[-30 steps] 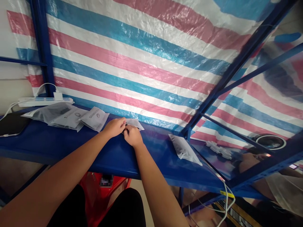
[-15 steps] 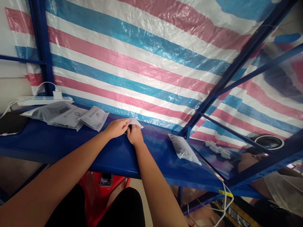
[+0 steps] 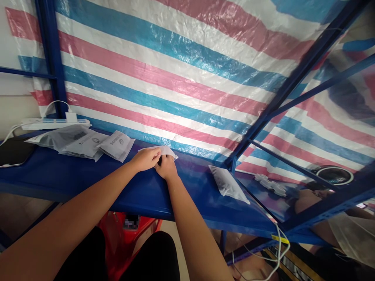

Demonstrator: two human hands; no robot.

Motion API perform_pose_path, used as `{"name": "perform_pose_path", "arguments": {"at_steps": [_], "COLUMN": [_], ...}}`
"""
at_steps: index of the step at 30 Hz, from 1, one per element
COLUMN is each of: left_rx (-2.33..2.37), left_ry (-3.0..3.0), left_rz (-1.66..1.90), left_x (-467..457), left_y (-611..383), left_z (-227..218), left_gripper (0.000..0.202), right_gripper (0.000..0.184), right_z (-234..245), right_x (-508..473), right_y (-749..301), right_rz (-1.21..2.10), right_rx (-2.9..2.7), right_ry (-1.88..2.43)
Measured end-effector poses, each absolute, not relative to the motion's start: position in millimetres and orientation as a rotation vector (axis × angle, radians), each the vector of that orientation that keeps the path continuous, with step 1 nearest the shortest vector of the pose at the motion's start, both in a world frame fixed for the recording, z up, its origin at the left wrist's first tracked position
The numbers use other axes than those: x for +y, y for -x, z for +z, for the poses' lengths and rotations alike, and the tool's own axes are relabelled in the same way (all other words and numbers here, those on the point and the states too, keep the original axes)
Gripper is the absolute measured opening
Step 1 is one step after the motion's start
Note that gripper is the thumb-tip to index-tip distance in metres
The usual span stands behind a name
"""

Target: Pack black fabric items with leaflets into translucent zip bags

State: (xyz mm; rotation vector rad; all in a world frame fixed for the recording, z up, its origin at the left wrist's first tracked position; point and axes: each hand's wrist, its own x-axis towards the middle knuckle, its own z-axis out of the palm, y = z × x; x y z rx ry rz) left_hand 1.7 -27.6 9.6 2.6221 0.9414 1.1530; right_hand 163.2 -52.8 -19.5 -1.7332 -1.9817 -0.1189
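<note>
Near the back of the blue shelf, a small frosted plastic bag (image 3: 169, 150) lies mostly hidden under my two hands. My left hand (image 3: 146, 158) is closed, its thumb and fingertips pinched together at the bag's near edge. Close beside it, my right hand (image 3: 166, 167) has its fingers curled over the bag. Between the hands a small dark patch (image 3: 159, 160) shows; whether it is an object or shadow I cannot tell. To the left rest several frosted bags with printed lettering, the nearest being a printed bag (image 3: 117, 146).
Another frosted bag (image 3: 227, 185) lies on the blue shelf (image 3: 140, 195) at right. A white power strip (image 3: 55, 124) and black tablet-like device (image 3: 16, 151) are at far left. Blue posts and a striped sheet (image 3: 164, 97) stand behind. A red stool (image 3: 117, 253) is below; another person's arm (image 3: 306, 201) is at right.
My hands stay almost in place over the bag. My left fingertips shift slightly to the right, and a little more of the bag's far edge shows.
</note>
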Motion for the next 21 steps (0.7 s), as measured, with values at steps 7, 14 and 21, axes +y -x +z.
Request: {"name": "perform_pose_path", "arguments": {"at_steps": [7,14,21], "left_rx": [0.916,0.880,0.865], "left_ry": [-2.635,-2.654,-2.664], "left_rz": [1.136,1.146,1.163], "left_x": [-26.8,-27.5,-26.6], "left_y": [-1.5,-1.7,-2.4], "left_z": [9.4,9.7,8.8], "left_gripper": [0.011,0.011,0.008], "right_gripper": [0.067,0.063,0.062], "right_z": [-19.1,-18.6,-17.4], "right_x": [-53.1,-52.3,-53.0], "right_y": [-163.0,-162.5,-162.5], "right_rz": [-0.131,-0.144,-0.101], "right_rx": [-1.989,-1.977,-1.978], "right_ry": [1.722,1.758,1.756]}}
